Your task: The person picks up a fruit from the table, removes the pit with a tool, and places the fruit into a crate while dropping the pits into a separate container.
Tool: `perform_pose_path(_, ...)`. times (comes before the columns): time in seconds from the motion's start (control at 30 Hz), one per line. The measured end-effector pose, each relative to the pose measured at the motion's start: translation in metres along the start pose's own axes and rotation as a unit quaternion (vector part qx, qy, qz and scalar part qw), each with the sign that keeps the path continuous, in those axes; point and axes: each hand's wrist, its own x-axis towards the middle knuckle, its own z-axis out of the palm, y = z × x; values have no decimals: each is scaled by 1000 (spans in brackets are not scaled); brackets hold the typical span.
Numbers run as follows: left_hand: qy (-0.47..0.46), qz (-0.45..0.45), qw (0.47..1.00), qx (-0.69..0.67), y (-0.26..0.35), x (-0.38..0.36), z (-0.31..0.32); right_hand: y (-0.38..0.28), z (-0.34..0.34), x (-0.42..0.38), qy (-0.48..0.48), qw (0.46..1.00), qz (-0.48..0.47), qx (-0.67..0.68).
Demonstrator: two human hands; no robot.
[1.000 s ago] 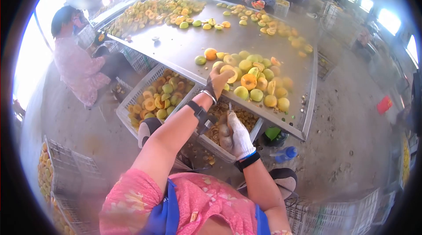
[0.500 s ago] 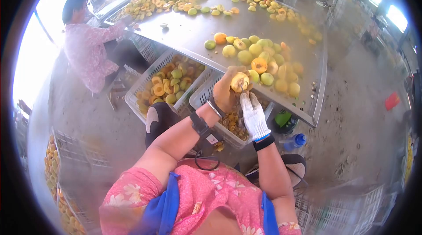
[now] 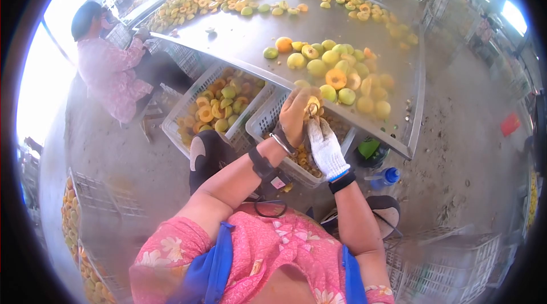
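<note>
On the far left a co-worker in a pink top (image 3: 108, 70) is bent toward the counter (image 3: 245, 48), arm drawn in closer than half a second back when it reached out over the edge; next over, the white crate of halved fruit (image 3: 213, 107) sits under the counter's near lip, looking the same as before; then the main bit: the bare left hand (image 3: 295, 115) is curled tight around a peach half (image 3: 312, 107), which a second ago was still up on the pile being picked, and is now held low, just over the second crate (image 3: 268, 124) where the pits go; the gloved right hand (image 3: 326, 147) is closed around some small tool I can't really make out, its tip pressed right into the fruit, whereas half a second back the cut face was turned up and more open to view; so I'd guess the pit is being dug out now; to the right the fruit pile (image 3: 342, 76) sits well apart from both hands, a blue-capped bottle (image 3: 384, 177) on the floor beyond.
</note>
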Motion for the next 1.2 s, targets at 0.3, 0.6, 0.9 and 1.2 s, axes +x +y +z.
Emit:
perform_pose_path(0.3, 28, 29, 998, 46, 10, -6, 7, -11, 0, -3, -46, 992, 110, 30)
perform_pose_path(0.6, 48, 57, 991, 111, 3, -2, 4, -2, 3, -3, -35, 998, 60, 3)
perform_pose_path(0.9, 78, 29, 996, 17, 5, -10, 14, -18, 2, -4, -35, 985, 157, 58)
perform_pose_path(1.2, -62, -49, 994, 75, 26, -4, -8, -4, 6, -7, -61, 994, 94, 8)
